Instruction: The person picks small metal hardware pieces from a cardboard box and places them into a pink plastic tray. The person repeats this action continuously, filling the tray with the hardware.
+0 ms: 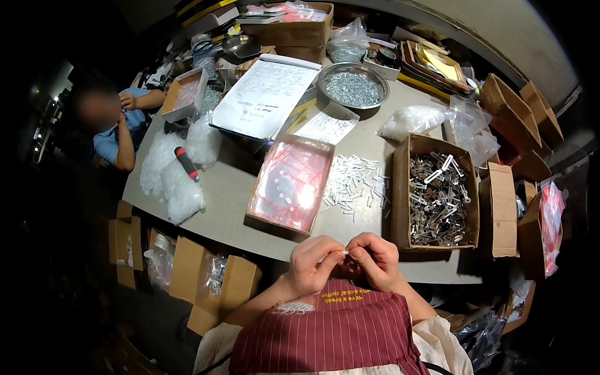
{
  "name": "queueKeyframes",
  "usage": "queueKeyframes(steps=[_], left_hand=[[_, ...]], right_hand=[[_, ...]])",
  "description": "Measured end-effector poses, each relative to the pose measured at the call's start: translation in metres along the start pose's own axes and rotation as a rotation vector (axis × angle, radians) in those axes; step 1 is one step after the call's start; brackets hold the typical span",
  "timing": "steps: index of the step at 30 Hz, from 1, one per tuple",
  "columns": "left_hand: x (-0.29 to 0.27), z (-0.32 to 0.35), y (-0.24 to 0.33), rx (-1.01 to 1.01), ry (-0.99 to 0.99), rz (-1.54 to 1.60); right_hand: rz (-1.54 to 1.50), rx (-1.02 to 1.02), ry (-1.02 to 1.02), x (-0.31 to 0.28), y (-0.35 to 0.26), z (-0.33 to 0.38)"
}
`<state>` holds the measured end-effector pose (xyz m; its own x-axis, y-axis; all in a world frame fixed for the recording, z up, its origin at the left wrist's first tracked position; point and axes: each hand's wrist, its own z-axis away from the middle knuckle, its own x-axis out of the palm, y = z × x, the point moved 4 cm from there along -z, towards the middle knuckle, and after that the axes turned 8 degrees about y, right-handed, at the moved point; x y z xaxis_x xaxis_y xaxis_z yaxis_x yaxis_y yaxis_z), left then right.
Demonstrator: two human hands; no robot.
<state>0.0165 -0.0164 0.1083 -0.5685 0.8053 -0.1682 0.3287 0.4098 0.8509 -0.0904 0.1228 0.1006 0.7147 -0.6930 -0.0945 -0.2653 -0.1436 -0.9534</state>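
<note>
At table edge, left hand and right hand, grip pinching white piece, open box ahead, metal-parts carton rightward

Writing in three places
Yellow print on the maroon striped apron, bottom centre of the frame; handwritten lines on the white paper pad, upper centre; dark writing on the paper slip just beside it

Person's hands: two, at 5 o'clock
Held white piece: one, at 5 o'clock
Loose white pieces: dozens, too overlapped to count, toward 3 o'clock
Red-black screwdriver: one, 9 o'clock
Wide bowl of silvery parts: one, 1 o'clock
Co-worker: one, 10 o'clock
</note>
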Motion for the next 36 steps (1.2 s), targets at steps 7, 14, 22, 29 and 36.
queueKeyframes(steps=[7, 14, 22, 29, 36], left_hand=[[-0.008, -0.005, 0.001, 0.208, 0.118, -0.201], [-0.004, -0.012, -0.001, 0.120, 0.076, -0.159], [-0.008, -0.004, -0.014, 0.045, 0.129, -0.156], [-0.016, -0.011, -0.076, -0.224, 0.148, -0.358], [-0.034, -0.031, -0.144, -0.240, 0.105, -0.902]], right_hand=[[0.079, -0.148, 0.023, 0.004, -0.009, -0.008], [0.068, -0.055, 0.065, -0.002, 0.006, -0.006], [0.056, 0.062, 0.121, 0.008, 0.003, -0.012], [0.118, 0.224, 0.279, -0.015, 0.088, -0.014], [-0.008, 0.397, 0.334, -0.053, 0.216, 0.001]])
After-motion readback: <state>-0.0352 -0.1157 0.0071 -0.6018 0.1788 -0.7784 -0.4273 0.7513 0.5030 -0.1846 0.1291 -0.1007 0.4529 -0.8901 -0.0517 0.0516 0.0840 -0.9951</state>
